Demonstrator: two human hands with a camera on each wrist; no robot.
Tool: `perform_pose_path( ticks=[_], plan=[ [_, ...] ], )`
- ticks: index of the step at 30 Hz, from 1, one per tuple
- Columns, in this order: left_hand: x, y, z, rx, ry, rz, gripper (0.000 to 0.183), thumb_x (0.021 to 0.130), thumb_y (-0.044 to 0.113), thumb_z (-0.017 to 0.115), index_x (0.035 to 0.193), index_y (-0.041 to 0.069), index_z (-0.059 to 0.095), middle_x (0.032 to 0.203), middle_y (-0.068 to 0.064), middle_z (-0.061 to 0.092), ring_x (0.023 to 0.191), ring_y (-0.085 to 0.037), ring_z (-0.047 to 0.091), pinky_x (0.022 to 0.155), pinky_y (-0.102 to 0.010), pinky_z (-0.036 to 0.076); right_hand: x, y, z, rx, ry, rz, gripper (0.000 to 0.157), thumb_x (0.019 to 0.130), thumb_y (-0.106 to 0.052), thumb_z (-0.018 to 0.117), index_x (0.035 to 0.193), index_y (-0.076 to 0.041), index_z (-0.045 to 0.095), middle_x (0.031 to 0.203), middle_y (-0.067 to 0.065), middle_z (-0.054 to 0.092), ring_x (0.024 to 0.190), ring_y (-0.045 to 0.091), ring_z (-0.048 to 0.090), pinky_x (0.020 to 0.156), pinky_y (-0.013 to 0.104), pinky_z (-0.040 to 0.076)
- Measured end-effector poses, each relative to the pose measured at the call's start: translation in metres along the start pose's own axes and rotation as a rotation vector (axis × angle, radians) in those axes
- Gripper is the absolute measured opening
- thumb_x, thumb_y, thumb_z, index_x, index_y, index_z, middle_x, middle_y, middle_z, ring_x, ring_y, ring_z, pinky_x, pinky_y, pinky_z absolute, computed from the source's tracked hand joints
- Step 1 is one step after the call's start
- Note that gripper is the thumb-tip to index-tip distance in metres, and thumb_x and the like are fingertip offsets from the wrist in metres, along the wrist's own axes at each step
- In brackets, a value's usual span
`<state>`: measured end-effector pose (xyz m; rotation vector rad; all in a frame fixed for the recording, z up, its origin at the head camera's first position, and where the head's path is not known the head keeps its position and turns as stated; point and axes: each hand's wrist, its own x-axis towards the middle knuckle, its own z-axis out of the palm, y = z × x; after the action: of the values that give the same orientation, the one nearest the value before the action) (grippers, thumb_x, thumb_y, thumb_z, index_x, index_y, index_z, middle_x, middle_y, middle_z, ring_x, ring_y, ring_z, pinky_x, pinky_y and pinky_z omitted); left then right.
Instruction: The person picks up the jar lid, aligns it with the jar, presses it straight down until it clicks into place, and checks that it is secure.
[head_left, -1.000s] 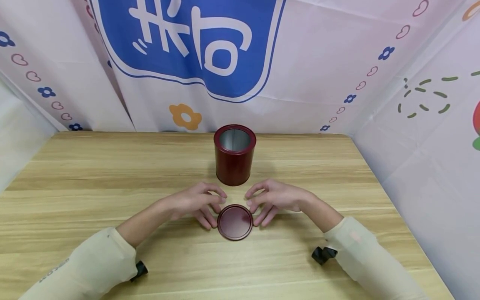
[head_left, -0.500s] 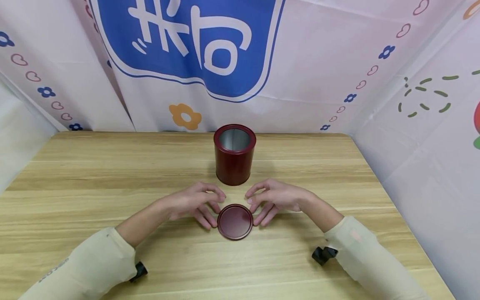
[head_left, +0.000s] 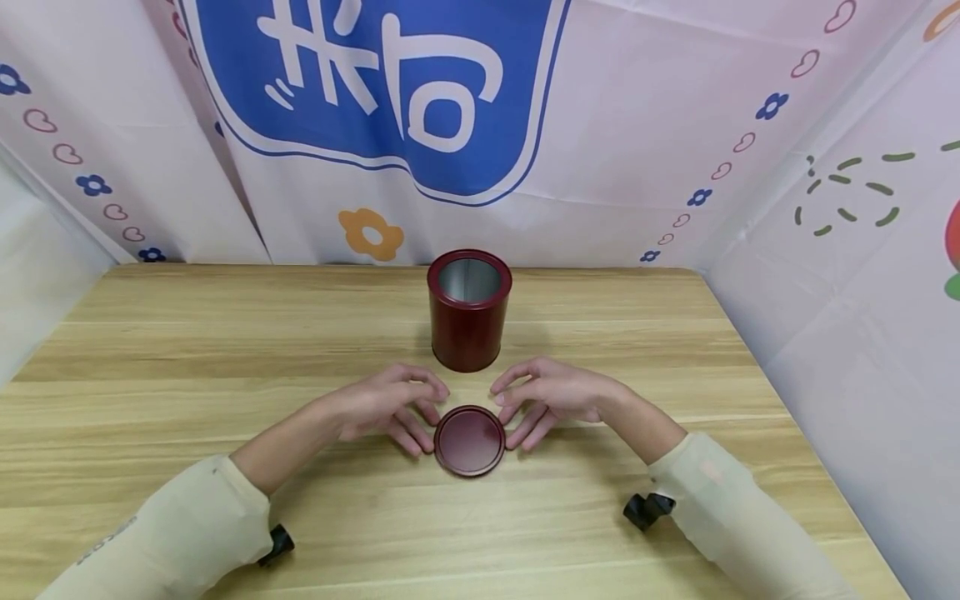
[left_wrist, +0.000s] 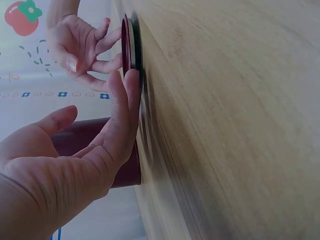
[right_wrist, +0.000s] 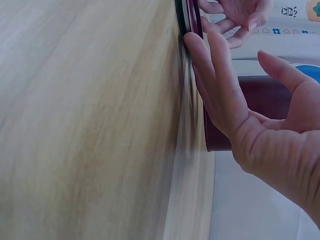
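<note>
A round dark red metal lid (head_left: 469, 442) lies level at the middle of the wooden table, close over the tabletop in both wrist views. My left hand (head_left: 390, 407) touches its left edge with extended fingertips (left_wrist: 131, 80). From the opposite side, the fingertips (right_wrist: 195, 44) of my right hand (head_left: 553, 396) meet the right edge. Both thumbs and index fingers stay raised off the lid. Just beyond the hands stands an upright dark red tin can (head_left: 467, 333), its top uncovered and its grey metal inside showing.
The wooden table (head_left: 187, 333) runs back to a white printed cloth (head_left: 622, 125) hanging behind the can. More printed cloth (head_left: 847, 333) borders the right side. Black wrist mounts (head_left: 648, 510) sit below both sleeves.
The lid has shifted very slightly toward the can, with the fingertips of both hands still at its edges. The can has not moved.
</note>
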<state>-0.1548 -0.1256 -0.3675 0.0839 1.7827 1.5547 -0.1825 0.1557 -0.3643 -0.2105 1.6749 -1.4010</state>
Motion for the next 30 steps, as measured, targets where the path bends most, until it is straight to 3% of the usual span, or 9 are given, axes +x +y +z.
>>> perform_pose_path(
  ticks=[19, 30],
  plan=[
    [0.0036, -0.0003, 0.0005, 0.008, 0.036, 0.083, 0.03, 0.101, 0.005, 0.049, 0.124, -0.013, 0.053, 0.095, -0.016, 0.062, 0.066, -0.021, 0.071, 0.059, -0.032, 0.063, -0.0065, -0.004, -0.0024, 0.012, 0.019, -0.024, 0.05, 0.102, -0.015, 0.061, 0.143, 0.008, 0.046, 0.112, 0.024, 0.07, 0.089, 0.037, 0.077, 0.074, 0.047, 0.065],
    [0.0045, 0.0013, -0.0021, 0.004, 0.024, 0.135, 0.036, 0.1, -0.001, 0.051, 0.132, -0.016, 0.047, 0.1, -0.018, 0.066, 0.067, -0.018, 0.07, 0.059, -0.028, 0.062, -0.0057, -0.0067, -0.0051, -0.011, 0.053, -0.039, 0.049, 0.102, -0.017, 0.062, 0.143, 0.007, 0.048, 0.112, 0.022, 0.071, 0.086, 0.033, 0.077, 0.069, 0.041, 0.066]
  ],
)
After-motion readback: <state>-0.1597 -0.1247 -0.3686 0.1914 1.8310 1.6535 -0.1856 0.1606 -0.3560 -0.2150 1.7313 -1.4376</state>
